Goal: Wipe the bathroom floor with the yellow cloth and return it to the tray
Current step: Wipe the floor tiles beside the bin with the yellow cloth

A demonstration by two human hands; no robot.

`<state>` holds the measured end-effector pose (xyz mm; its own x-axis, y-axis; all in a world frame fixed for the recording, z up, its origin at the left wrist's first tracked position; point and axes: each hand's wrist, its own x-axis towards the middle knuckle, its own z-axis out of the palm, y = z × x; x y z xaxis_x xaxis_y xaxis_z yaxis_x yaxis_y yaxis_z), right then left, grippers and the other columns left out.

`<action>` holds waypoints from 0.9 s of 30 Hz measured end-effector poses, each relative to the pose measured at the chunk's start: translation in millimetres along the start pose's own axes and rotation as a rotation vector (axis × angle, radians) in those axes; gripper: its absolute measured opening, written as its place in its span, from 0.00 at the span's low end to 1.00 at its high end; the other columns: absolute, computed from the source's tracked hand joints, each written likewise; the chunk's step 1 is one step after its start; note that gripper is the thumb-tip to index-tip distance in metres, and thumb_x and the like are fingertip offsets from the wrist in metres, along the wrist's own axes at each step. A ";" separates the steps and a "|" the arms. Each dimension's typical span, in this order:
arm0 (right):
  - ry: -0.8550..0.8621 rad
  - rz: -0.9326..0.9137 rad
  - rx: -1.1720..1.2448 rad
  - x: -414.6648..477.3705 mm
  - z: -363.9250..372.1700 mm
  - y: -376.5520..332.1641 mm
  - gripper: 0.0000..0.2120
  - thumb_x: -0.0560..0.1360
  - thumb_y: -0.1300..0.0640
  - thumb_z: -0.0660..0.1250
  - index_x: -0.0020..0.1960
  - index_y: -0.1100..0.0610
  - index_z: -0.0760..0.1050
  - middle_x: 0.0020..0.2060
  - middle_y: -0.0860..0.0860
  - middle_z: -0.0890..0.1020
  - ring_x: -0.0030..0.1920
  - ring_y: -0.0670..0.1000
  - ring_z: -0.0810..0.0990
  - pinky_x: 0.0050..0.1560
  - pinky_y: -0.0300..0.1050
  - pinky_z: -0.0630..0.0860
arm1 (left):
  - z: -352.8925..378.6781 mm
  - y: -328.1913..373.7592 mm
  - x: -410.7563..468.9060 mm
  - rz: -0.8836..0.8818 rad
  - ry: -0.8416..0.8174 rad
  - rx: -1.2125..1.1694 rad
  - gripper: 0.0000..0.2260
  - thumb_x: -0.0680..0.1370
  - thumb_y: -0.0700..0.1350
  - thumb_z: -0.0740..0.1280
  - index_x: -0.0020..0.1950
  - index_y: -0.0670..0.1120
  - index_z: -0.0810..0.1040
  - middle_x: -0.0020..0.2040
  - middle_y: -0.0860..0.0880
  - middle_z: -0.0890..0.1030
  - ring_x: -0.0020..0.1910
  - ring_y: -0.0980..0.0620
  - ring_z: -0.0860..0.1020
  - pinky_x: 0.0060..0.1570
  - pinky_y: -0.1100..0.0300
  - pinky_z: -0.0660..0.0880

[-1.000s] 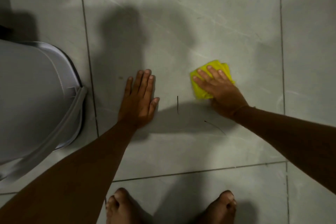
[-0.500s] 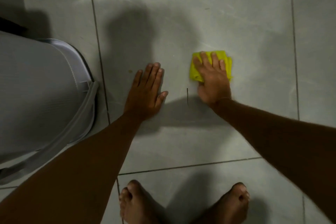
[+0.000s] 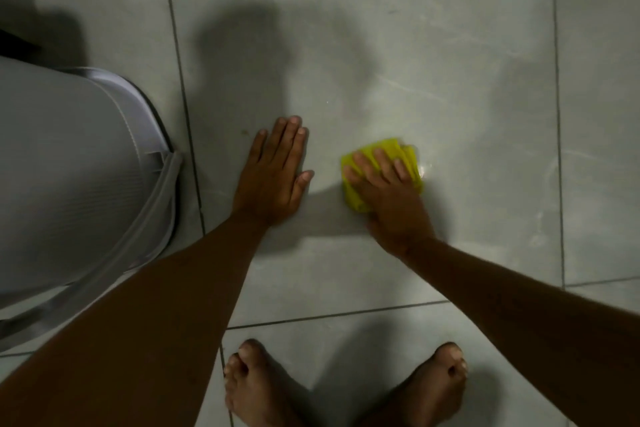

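Note:
A folded yellow cloth (image 3: 408, 154) lies flat on the grey tiled floor (image 3: 467, 87), near the middle of the view. My right hand (image 3: 388, 194) presses down on it with fingers spread, covering most of it. Only the cloth's far and left edges show. My left hand (image 3: 275, 173) rests palm-down on the bare tile just left of the cloth, fingers together, holding nothing. No tray is in view.
A grey-white toilet (image 3: 79, 177) fills the left side, close to my left forearm. Two bare feet (image 3: 346, 388) stand at the bottom edge. Dark grout lines cross the floor; a wet sheen shows right of the cloth.
My right hand has slid the cloth back toward me and slightly right, over the spot where a short dark mark showed. My left hand has stayed planted.

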<state>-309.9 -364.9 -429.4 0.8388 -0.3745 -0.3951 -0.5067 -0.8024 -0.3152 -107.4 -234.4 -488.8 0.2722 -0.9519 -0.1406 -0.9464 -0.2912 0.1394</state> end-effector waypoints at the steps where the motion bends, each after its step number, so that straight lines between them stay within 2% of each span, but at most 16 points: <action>1: -0.033 -0.043 -0.011 -16.3 -0.5 9.3 0.39 0.65 0.58 0.62 0.76 0.51 0.61 0.77 0.52 0.62 0.77 0.61 0.56 0.76 0.60 0.53 | -0.6 0.2 -0.8 -0.006 -0.002 0.000 0.31 0.83 0.56 0.50 0.83 0.43 0.54 0.84 0.42 0.55 0.84 0.43 0.52 0.81 0.43 0.51; 4: 0.027 0.080 -0.036 -8.7 -6.0 29.4 0.38 0.66 0.54 0.59 0.76 0.52 0.60 0.77 0.53 0.63 0.77 0.62 0.57 0.76 0.60 0.53 | 1.4 0.6 -2.3 -0.005 0.001 0.015 0.31 0.83 0.57 0.48 0.83 0.43 0.54 0.84 0.42 0.55 0.84 0.42 0.52 0.81 0.44 0.49; 6: 0.094 0.235 0.002 19.2 -8.6 15.1 0.38 0.66 0.50 0.57 0.77 0.54 0.59 0.77 0.55 0.61 0.77 0.64 0.55 0.76 0.62 0.51 | 1.3 -1.4 -1.6 0.005 0.007 0.022 0.31 0.83 0.57 0.48 0.83 0.43 0.54 0.84 0.42 0.55 0.84 0.42 0.52 0.81 0.44 0.49; 7: 0.115 0.256 0.027 25.6 -7.5 5.0 0.37 0.67 0.51 0.58 0.77 0.54 0.59 0.77 0.55 0.61 0.77 0.64 0.55 0.76 0.63 0.50 | 1.0 -1.3 -1.4 0.007 0.009 0.026 0.31 0.83 0.57 0.48 0.83 0.43 0.54 0.84 0.42 0.55 0.84 0.42 0.52 0.81 0.44 0.49; 9: 0.094 0.112 0.001 14.3 -0.1 -4.9 0.34 0.69 0.56 0.58 0.76 0.54 0.61 0.76 0.54 0.63 0.77 0.64 0.56 0.76 0.64 0.51 | -0.9 -0.4 -0.4 0.005 0.006 0.026 0.31 0.83 0.57 0.49 0.83 0.43 0.54 0.84 0.42 0.55 0.84 0.42 0.52 0.81 0.43 0.50; 11: 0.005 -0.061 -0.089 -18.8 5.4 -0.1 0.34 0.69 0.60 0.54 0.76 0.52 0.61 0.76 0.52 0.64 0.77 0.61 0.57 0.77 0.62 0.52 | -2.4 0.9 -0.8 -0.003 -0.006 0.014 0.31 0.83 0.56 0.50 0.83 0.42 0.55 0.84 0.42 0.55 0.84 0.42 0.52 0.81 0.42 0.52; 12: -0.014 -0.070 -0.108 -29.2 4.8 5.0 0.35 0.68 0.60 0.53 0.76 0.51 0.61 0.76 0.51 0.64 0.77 0.60 0.57 0.77 0.61 0.52 | -3.2 2.1 -1.8 -0.006 -0.010 0.010 0.31 0.83 0.56 0.51 0.83 0.42 0.55 0.84 0.42 0.55 0.84 0.42 0.52 0.81 0.42 0.52; 16: 0.058 0.200 -0.043 5.1 3.6 -15.8 0.39 0.65 0.56 0.59 0.76 0.52 0.60 0.77 0.53 0.63 0.77 0.62 0.56 0.76 0.62 0.51 | -2.3 0.1 -2.0 -0.003 0.008 0.029 0.31 0.83 0.56 0.51 0.82 0.42 0.55 0.84 0.42 0.56 0.83 0.41 0.53 0.81 0.42 0.53; 17: 0.086 0.218 -0.024 13.4 5.7 -25.1 0.39 0.65 0.57 0.60 0.76 0.53 0.60 0.77 0.53 0.62 0.77 0.63 0.55 0.76 0.63 0.51 | -2.1 -0.5 -2.9 -0.002 0.011 0.032 0.31 0.83 0.56 0.51 0.82 0.42 0.55 0.84 0.42 0.56 0.83 0.41 0.53 0.81 0.42 0.52; 18: 0.093 0.167 -0.038 14.7 8.2 -29.5 0.38 0.66 0.58 0.59 0.77 0.54 0.59 0.77 0.53 0.62 0.77 0.63 0.55 0.76 0.63 0.51 | -1.9 0.3 -1.9 0.004 0.011 0.033 0.31 0.83 0.56 0.50 0.82 0.42 0.55 0.84 0.42 0.56 0.83 0.41 0.53 0.81 0.42 0.52; 21: -0.039 -0.251 -0.204 -25.5 18.0 -5.8 0.36 0.68 0.62 0.53 0.77 0.54 0.58 0.77 0.53 0.62 0.77 0.63 0.56 0.76 0.65 0.53 | -3.6 1.8 0.7 -0.003 -0.004 0.026 0.31 0.83 0.56 0.50 0.83 0.42 0.55 0.84 0.42 0.55 0.84 0.41 0.53 0.81 0.42 0.53; 22: -0.087 -0.344 -0.227 -45.2 17.0 13.5 0.35 0.69 0.63 0.52 0.77 0.53 0.59 0.77 0.53 0.62 0.77 0.62 0.56 0.76 0.65 0.54 | -4.2 1.5 -0.3 -0.012 -0.008 0.019 0.31 0.83 0.56 0.50 0.83 0.42 0.55 0.84 0.42 0.55 0.84 0.41 0.53 0.81 0.42 0.53; 23: -0.098 -0.353 -0.236 -60.3 14.6 36.0 0.35 0.70 0.63 0.52 0.77 0.51 0.59 0.77 0.52 0.63 0.77 0.62 0.55 0.75 0.65 0.55 | -4.5 1.5 -1.9 -0.016 -0.008 0.014 0.31 0.83 0.56 0.50 0.83 0.42 0.55 0.84 0.41 0.56 0.83 0.41 0.53 0.81 0.41 0.53; 24: -0.092 -0.267 -0.233 -70.0 12.3 56.4 0.35 0.69 0.64 0.55 0.77 0.50 0.59 0.76 0.53 0.63 0.77 0.62 0.55 0.75 0.66 0.55 | -4.4 1.8 -3.2 -0.012 -0.002 0.013 0.31 0.83 0.56 0.50 0.83 0.42 0.55 0.84 0.41 0.56 0.83 0.41 0.53 0.81 0.41 0.53; 27: 0.001 0.199 -0.145 -62.4 11.9 75.9 0.44 0.62 0.60 0.62 0.77 0.50 0.55 0.77 0.56 0.60 0.77 0.65 0.54 0.74 0.68 0.54 | -2.1 2.2 -2.4 0.003 0.020 0.020 0.30 0.83 0.56 0.51 0.83 0.42 0.55 0.84 0.42 0.56 0.83 0.42 0.54 0.81 0.43 0.52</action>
<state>-403.1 -396.9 -438.9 0.7257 -0.5319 -0.4364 -0.6280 -0.7712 -0.1043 -109.7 -233.0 -486.1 0.2723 -0.9547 -0.1203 -0.9505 -0.2863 0.1205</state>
